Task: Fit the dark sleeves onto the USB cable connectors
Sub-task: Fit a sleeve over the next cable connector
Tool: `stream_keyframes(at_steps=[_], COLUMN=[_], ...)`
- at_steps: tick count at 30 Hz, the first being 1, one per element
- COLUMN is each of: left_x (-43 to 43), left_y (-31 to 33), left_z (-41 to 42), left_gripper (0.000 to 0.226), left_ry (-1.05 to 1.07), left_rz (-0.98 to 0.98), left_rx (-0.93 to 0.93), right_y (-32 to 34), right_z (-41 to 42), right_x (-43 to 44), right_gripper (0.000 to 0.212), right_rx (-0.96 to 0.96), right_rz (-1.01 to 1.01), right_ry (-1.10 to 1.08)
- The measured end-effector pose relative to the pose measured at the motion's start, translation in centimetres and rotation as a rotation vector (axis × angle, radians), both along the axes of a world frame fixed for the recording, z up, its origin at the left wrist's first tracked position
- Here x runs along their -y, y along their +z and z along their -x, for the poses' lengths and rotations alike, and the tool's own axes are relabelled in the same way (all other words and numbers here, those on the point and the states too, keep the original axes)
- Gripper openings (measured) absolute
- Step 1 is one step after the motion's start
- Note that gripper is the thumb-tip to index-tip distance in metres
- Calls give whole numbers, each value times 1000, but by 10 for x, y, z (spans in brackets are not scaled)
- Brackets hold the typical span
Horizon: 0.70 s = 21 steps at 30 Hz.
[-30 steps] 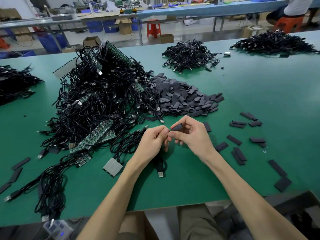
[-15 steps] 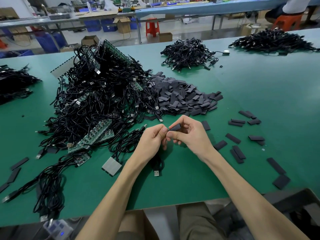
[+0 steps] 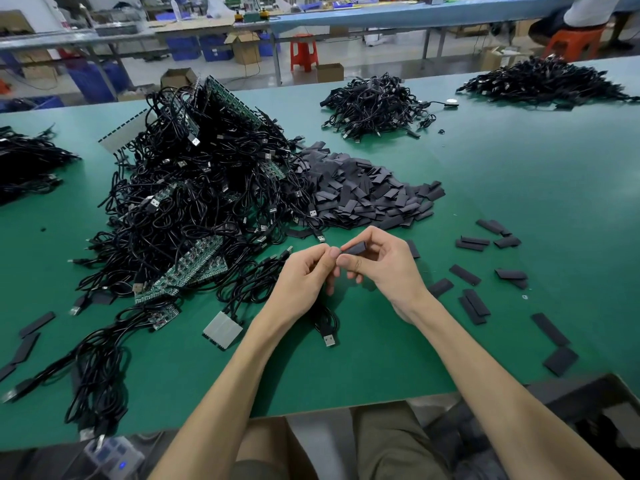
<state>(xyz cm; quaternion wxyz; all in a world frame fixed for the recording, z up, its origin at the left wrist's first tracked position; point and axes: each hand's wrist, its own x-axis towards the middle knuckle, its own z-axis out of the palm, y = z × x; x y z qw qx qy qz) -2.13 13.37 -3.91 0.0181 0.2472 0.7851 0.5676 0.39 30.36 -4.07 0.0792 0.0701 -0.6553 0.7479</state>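
Dangling USB plug (image 3: 330, 340) swung slightly rt.

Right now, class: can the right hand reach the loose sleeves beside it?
Probably yes: only bare table separates the right hand from the loose sleeves, though its fingers pinch a sleeve.

Just in front of the cable heap (image 3: 194, 202), my right hand (image 3: 381, 268) pinched one dark sleeve (image 3: 354, 249), a short flat tube held nearly level, its end against my left hand (image 3: 304, 271). That hand gripped a black USB cable (image 3: 325, 320), silver plug (image 3: 329, 340) hanging down. The sleeve pile (image 3: 363, 199) touched the heap's right side, and loose sleeves (image 3: 474, 303) lay farther right.
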Motion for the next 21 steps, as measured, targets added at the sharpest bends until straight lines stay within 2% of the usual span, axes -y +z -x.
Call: stream_keyframes(at_steps=[17, 21], left_x=[0, -1], left_y=[3, 2], left_z=[-2, -3], left_gripper=[38, 37], left_ry=[3, 26], left_rz=[-18, -26], left_rx=[7, -11], right_y=[0, -1], right_z=[-1, 0], right_x=[1, 2], right_gripper=[25, 14], right_rx=[-7, 4], right_rz=[30, -17], right_ry=[-4, -26])
